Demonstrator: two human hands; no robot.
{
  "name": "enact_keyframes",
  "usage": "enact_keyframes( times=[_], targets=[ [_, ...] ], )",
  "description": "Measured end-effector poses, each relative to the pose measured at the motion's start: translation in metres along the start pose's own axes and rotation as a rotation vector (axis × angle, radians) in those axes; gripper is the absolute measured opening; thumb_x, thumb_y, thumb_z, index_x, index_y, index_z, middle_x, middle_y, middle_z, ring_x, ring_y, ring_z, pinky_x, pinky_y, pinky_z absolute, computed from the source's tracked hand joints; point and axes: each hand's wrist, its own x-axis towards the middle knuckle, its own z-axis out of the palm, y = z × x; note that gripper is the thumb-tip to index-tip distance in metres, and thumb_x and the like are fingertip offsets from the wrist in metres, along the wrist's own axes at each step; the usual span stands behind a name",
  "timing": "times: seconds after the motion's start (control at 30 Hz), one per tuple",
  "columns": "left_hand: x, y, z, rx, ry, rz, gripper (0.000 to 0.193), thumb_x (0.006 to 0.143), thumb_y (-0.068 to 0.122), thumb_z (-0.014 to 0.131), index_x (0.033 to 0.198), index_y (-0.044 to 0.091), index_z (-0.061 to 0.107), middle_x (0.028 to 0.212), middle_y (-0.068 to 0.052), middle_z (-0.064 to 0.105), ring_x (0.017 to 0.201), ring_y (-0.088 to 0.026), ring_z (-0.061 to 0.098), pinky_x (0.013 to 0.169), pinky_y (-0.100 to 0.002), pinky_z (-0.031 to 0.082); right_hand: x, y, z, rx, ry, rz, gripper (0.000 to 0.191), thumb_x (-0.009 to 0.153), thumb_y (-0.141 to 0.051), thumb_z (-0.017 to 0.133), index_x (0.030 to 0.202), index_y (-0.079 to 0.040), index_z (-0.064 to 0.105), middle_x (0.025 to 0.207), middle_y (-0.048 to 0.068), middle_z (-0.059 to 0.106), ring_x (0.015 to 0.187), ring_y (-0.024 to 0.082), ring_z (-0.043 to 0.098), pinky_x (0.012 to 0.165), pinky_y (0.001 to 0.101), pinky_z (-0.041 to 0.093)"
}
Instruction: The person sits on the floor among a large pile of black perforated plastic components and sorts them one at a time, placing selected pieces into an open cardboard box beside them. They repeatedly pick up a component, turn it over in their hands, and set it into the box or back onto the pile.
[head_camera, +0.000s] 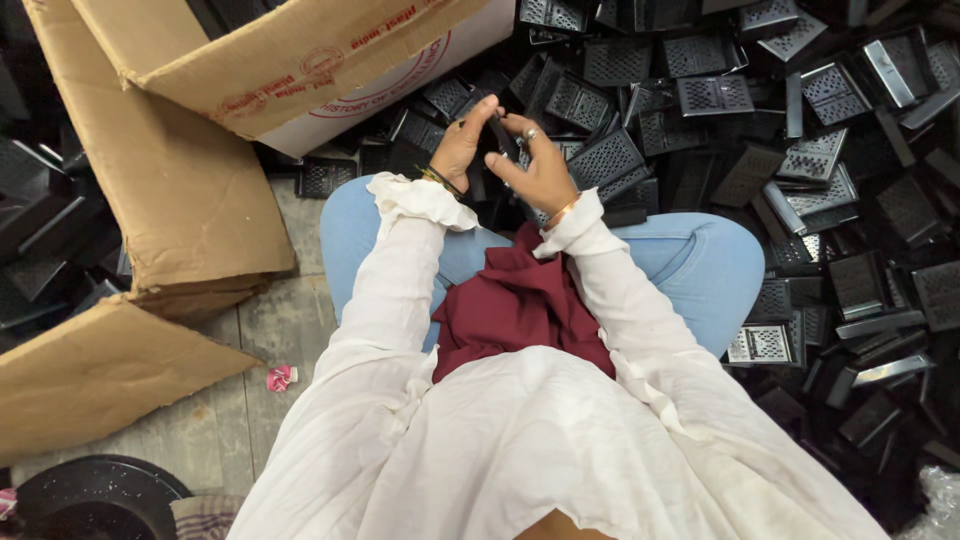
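Observation:
I sit cross-legged on the floor in blue trousers and white sleeves. My left hand (462, 145) and my right hand (540, 170) are raised together above my knees, both gripping one small black perforated plastic part (500, 135) between them. A big heap of similar black grille parts (700, 95) lies on the floor just beyond my hands and off to the right. A maroon cloth (515, 300) rests in my lap.
A large open cardboard box (300, 60) stands at the upper left, with flattened cardboard flaps (170, 200) along the left. A black round pan (95, 495) sits at the bottom left. A small pink scrap (281, 378) lies on the grey floor.

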Motion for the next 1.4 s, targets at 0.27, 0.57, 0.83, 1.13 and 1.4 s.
enact_keyframes(
  times=[0.27,0.57,0.83,1.13,1.4],
  targets=[
    [0.015,-0.009,-0.009,0.010,0.017,0.291,0.078,0.099,0.068,0.040,0.128,0.003,0.070,0.121,-0.007,0.071,0.114,-0.016,0.064,0.105,-0.028,0.047,0.001,0.022,-0.007,0.415,0.105,0.516,0.053,0.088,-0.006,0.082,0.134,0.001,0.056,0.110,0.006,0.069,0.100,0.013,0.067,0.089,0.0276,0.056],
    [0.016,-0.004,-0.010,-0.092,0.039,0.211,0.090,0.098,0.073,0.025,0.129,0.001,0.068,0.123,-0.012,0.072,0.106,-0.019,0.067,0.100,-0.032,0.054,-0.012,-0.004,0.025,0.323,0.138,0.443,0.057,0.083,-0.006,0.087,0.132,0.007,0.062,0.123,0.012,0.070,0.110,0.014,0.066,0.097,0.0275,0.055],
    [0.015,-0.022,-0.006,0.084,-0.129,0.385,0.052,0.102,0.018,0.069,0.147,0.003,0.048,0.125,-0.010,0.064,0.115,-0.016,0.060,0.104,-0.031,0.049,-0.018,0.010,0.032,0.188,0.201,0.310,0.055,0.084,-0.006,0.087,0.132,0.008,0.062,0.125,0.014,0.071,0.114,0.017,0.066,0.101,0.0291,0.054],
    [-0.010,0.009,0.002,-0.230,-0.313,0.260,0.056,0.099,0.009,0.068,0.150,0.001,0.046,0.129,-0.015,0.065,0.112,-0.023,0.066,0.100,-0.038,0.057,-0.014,0.011,-0.010,0.861,0.086,0.745,0.036,0.096,-0.008,0.069,0.129,0.003,0.061,0.114,0.012,0.072,0.102,0.019,0.072,0.091,0.0365,0.061],
    [-0.015,0.030,0.006,-0.496,-0.203,0.267,0.087,0.091,0.072,0.049,0.141,0.002,0.051,0.132,-0.012,0.065,0.122,-0.025,0.063,0.105,-0.041,0.050,0.083,-0.035,-0.014,0.371,0.197,0.441,0.030,0.088,-0.008,0.077,0.114,0.002,0.066,0.098,0.012,0.073,0.081,0.021,0.072,0.072,0.0367,0.063]
  ],
)
